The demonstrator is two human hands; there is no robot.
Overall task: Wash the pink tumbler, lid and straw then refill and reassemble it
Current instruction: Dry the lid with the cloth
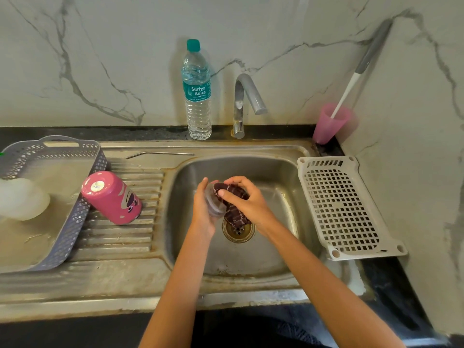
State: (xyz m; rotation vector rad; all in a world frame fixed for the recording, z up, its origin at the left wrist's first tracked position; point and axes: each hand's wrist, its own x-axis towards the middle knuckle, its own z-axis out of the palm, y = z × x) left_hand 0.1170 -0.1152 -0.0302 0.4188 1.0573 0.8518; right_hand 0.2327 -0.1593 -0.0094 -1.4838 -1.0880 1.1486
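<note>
- Evidently the pink tumbler (111,197) has had its turn: it stands base-up on the draining board, at nine o'clock from the basin, just beside the grey basket (62,146).
- The metal straw (160,154) lies flat on the ledge at eleven o'clock, well apart from both hands.
- A capped water bottle (197,96) stands at twelve o'clock, near the tap (247,101); it is probably the refill supply.
- Over the drain of the sink (288,222), the left hand (202,209) curls round the clear lid (213,205) and holds it on edge.
- The right hand (247,199), at three o'clock of the lid, pinches a dark scrubbing cloth (236,214) and presses it against the lid's face. The cloth's tail hangs towards the drain.
- The step in hand, then, is scrubbing the lid. No water shows at the tap.
- Next, I judge, comes a rinse. That calls for freeing one hand to work the tap, then setting the lid to drain and reaching to eleven o'clock for the straw.
</note>
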